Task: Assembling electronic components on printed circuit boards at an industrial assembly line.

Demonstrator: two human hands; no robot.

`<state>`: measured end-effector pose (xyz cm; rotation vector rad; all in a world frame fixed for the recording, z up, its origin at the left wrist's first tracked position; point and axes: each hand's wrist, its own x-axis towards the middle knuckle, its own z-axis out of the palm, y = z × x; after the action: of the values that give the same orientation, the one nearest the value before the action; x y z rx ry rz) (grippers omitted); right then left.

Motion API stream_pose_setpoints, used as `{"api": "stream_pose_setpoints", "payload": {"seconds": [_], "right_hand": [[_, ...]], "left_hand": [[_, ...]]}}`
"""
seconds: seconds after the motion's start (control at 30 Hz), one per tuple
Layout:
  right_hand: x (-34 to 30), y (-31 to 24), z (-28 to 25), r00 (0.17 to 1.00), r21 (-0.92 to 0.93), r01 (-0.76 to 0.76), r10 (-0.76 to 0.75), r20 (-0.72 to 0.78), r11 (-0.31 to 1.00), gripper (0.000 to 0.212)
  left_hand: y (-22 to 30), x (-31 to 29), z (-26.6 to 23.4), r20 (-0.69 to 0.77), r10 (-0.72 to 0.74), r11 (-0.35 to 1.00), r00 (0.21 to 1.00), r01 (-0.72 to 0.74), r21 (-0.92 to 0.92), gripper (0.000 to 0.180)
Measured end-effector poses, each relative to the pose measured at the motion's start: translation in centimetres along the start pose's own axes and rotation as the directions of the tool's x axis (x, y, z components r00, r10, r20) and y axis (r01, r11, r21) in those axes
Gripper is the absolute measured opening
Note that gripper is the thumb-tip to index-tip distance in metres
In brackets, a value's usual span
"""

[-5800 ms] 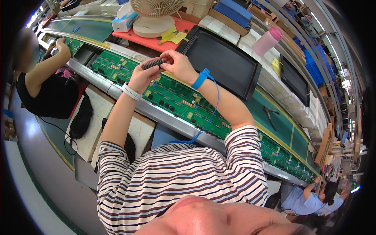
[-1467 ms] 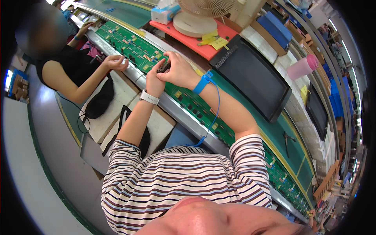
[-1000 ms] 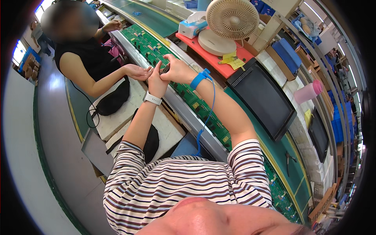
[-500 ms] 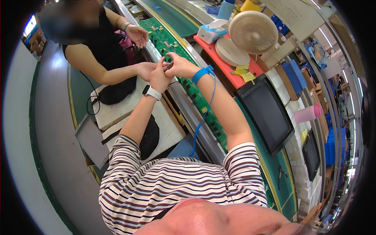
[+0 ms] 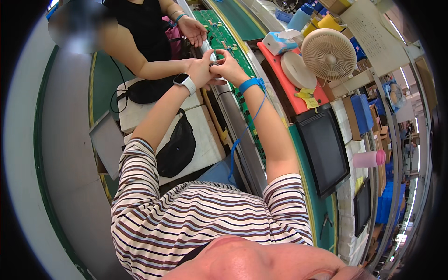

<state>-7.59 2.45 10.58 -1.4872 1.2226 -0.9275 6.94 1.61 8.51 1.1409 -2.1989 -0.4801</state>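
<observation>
Over the row of green circuit boards (image 5: 215, 25), my two hands meet close together. My left hand (image 5: 199, 72), with a white-strapped watch (image 5: 185, 83) on its wrist, is closed on a small dark item mostly hidden by the fingers. Thumb and fingers of my right hand (image 5: 229, 70) pinch at the same spot; a blue wrist strap (image 5: 251, 85) with a coiled cord circles that wrist. A co-worker's forearm (image 5: 161, 70) reaches in from the left, its hand partly hidden under my left hand. Their other hand (image 5: 192, 30) is open, palm up, beside the boards.
A metal rail (image 5: 242, 135) edges the board line. To the right stand a beige fan (image 5: 329, 53), a red shelf (image 5: 298, 103), a dark monitor (image 5: 324, 151) and a pink bottle (image 5: 368, 159). A black pouch (image 5: 176, 148) lies on the pale surface at left.
The view has shifted, so the scene sits further right and higher. My hands stay together, with the fingers now closer around the small item. The co-worker's hand has slid further under my left hand.
</observation>
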Motion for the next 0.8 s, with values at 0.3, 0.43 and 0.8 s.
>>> {"api": "stream_pose_setpoints", "payload": {"seconds": [0.3,0.43,0.8], "right_hand": [[-0.2,-0.1,0.7,0.99,-0.343,0.051,-0.093,-0.107,0.938,0.078],[-0.3,0.0,1.3,0.957,-0.591,0.137,-0.259,-0.128,0.795,0.077],[-1.4,0.1,1.8,0.979,-0.711,0.062,-0.182,-0.093,0.701,0.082]], "left_hand": [[1.5,-0.7,-1.3,-0.006,0.072,0.979,0.997,-0.069,0.192,0.072],[0.7,-1.3,-1.1,-0.083,0.18,0.963,0.98,-0.158,0.22,0.076],[0.9,-3.5,-1.4,-0.069,0.118,0.991,0.991,-0.113,0.075,0.082]]}}
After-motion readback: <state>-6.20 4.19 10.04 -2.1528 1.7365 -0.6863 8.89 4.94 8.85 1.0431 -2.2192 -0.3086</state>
